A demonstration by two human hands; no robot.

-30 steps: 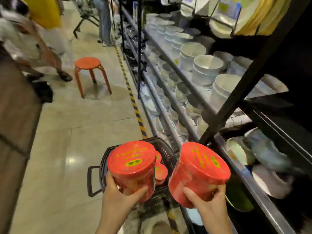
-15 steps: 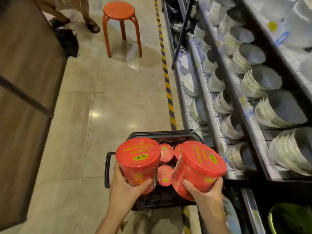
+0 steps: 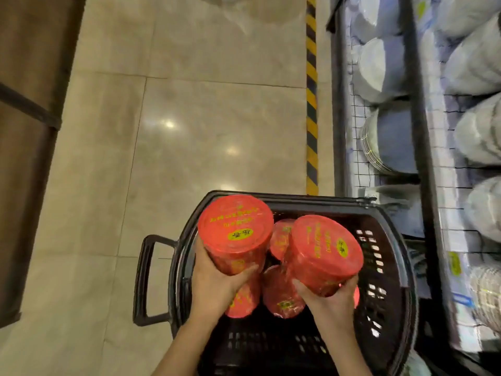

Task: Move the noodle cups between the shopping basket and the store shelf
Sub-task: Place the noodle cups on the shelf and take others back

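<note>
Nearest, the left hand (image 3: 217, 287) grips one red noodle cup (image 3: 235, 234) from below, and the right hand (image 3: 329, 295) grips a second red noodle cup (image 3: 324, 252); both cups are held just above the black shopping basket (image 3: 390, 280). Under them more red cups (image 3: 282, 294) lie in the basket, toward its left side. Beyond the basket's far edge runs a yellow-black floor stripe (image 3: 311, 104), with the store shelf (image 3: 417, 118) of stacked bowls (image 3: 374, 69) to the right.

Head camera looks steeply down, close over the shopping basket (image 3: 390, 221)
</note>
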